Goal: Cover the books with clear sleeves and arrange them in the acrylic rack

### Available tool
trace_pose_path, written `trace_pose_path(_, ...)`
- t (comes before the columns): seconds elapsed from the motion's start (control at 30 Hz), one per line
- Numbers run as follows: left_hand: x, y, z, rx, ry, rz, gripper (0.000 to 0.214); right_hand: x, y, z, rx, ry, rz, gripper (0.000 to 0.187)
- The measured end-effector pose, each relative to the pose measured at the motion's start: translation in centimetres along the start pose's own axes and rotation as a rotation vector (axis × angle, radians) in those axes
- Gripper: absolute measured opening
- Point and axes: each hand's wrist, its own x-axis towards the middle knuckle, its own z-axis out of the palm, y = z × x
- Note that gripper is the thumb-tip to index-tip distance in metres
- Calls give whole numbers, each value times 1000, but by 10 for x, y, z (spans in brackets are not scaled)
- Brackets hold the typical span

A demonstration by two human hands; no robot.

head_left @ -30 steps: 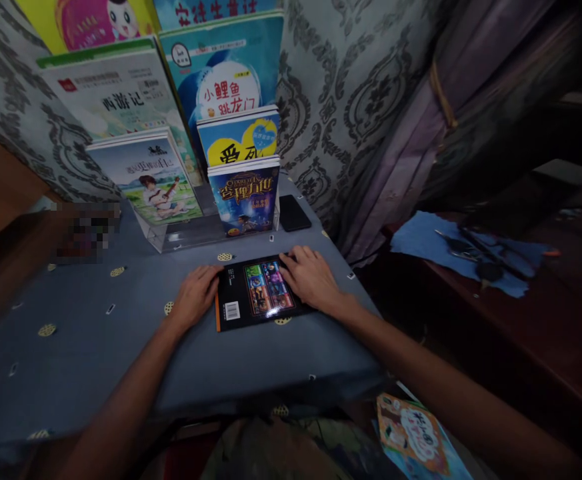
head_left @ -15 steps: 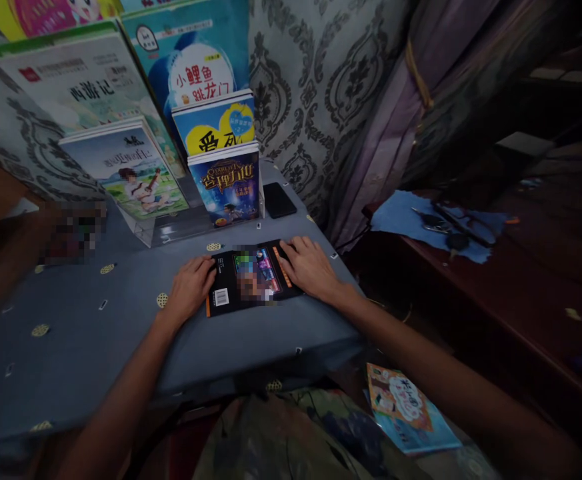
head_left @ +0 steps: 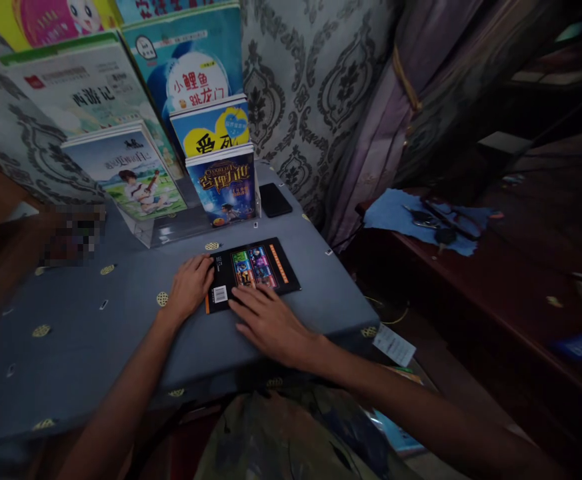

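Note:
A black book [head_left: 265,263] with a barcode and small colour pictures lies back cover up on the blue-grey tablecloth [head_left: 85,333]. My left hand [head_left: 189,285] rests with curled fingers on the book's left edge. My right hand [head_left: 269,325] lies flat with fingers stretched out at the book's near edge, its fingertips touching the cover by the barcode.
A clear stand [head_left: 171,230] at the back holds several children's books in tiers, the front one a dark blue fantasy title [head_left: 223,187]. A black phone [head_left: 275,199] lies beside it. Patterned curtains hang behind. A dark wooden bench with a blue cloth [head_left: 421,220] stands right.
My right hand has left the book's right edge and come round to its near edge, now lying flat. The left hand has stayed on the left edge.

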Motion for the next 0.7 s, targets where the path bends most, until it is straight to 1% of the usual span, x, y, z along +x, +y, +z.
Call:
trace_pose_path(0.03, 0, 0, 0, -2, 1, 1, 25, 1, -4, 3, 14, -18, -10, 40)
trace_pose_path(0.1, -1, 0, 1, -3, -2, 6, 25, -3, -3, 5, 25, -32, 4, 39)
trace_pose_path(0.17, -1, -1, 3, 4, -8, 9, 26, -13, 8, 1, 19, -23, 44, 37)
trace_pose_path(0.27, 0, -4, 4, 14, -18, 10, 27, -33, 30, -11, -10, 16, 116, 37)
trace_pose_path(0.4, 1, -2, -3, 52, -34, 22, 28, -50, 47, -20, -50, 40, 178, 38)
trace_pose_path(0.47, 0, 8, -9, 56, -35, 61, 28, -50, 50, -20, -45, 54, 182, 37)
trace_pose_path(0.53, -4, 23, -14, 16, -52, 139, 32, -48, 51, -21, -25, 62, 185, 35)
trace_pose_path(0.6, -10, 40, -17, -29, -98, 216, 43, -43, 53, -22, 2, 65, 195, 33)
trace_pose_path(0.67, -15, 55, -17, -2, -148, 243, 58, -38, 56, -23, 30, 69, 206, 30)
trace_pose_path(0.7, -17, 61, -15, 27, -168, 240, 61, -36, 58, -23, 44, 72, 210, 29)
